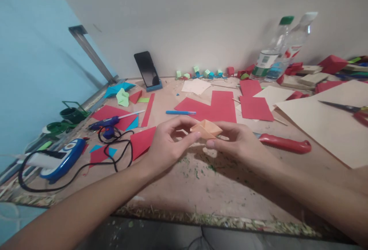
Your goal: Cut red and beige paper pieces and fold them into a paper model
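A small folded piece of orange paper (207,128) is held up over the middle of the table. My left hand (174,139) pinches its left side between thumb and fingers. At its right side, my right hand (235,138) grips it the same way. The paper has creased, pointed folds that stand up. Just behind it lie a blue pen (180,112) and a large red sheet of paper (222,106) with a cut-out corner. A knife with a red handle (286,143) rests to the right of my right hand, its blade partly hidden.
On the left are a glue gun (107,123) with a looping black cord and a blue-and-white device (63,160). A phone (147,70) stands at the back. Two plastic bottles (266,56), scissors (345,106) and beige sheets (324,118) are on the right. Green scraps lie in front.
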`<state>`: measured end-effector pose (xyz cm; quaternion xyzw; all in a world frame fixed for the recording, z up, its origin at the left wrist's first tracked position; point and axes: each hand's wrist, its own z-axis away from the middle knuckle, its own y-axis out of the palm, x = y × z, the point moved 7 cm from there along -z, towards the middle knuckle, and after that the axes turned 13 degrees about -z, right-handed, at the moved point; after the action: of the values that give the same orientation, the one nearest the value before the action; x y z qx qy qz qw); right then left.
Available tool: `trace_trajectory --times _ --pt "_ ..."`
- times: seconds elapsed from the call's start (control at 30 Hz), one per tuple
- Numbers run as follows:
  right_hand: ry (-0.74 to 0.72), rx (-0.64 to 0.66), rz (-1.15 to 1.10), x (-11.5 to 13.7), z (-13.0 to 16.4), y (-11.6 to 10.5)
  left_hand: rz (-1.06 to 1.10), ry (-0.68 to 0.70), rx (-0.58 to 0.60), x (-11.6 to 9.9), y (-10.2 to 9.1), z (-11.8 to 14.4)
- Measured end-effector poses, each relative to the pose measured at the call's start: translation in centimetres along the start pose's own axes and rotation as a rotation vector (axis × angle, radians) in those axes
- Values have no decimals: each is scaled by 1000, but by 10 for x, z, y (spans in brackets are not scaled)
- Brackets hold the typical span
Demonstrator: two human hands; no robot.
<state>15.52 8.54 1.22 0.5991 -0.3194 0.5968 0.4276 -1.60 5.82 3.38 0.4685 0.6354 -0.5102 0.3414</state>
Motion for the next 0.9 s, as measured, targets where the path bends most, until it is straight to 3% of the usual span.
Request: trace_trajectory --times 0.17,0.43,0.7,0.9 --pt "-205 10 -28 16 2 -1 -51 73 77 -7 5 2" --pt "-110 -30 105 16 7 0 44 45 123 6 6 -2" --pt "-217 -123 187 18 8 -4 225 -57 200 9 16 -3" --pt "-229 -91 147 12 11 -3 214 -145 207 20 18 -3"
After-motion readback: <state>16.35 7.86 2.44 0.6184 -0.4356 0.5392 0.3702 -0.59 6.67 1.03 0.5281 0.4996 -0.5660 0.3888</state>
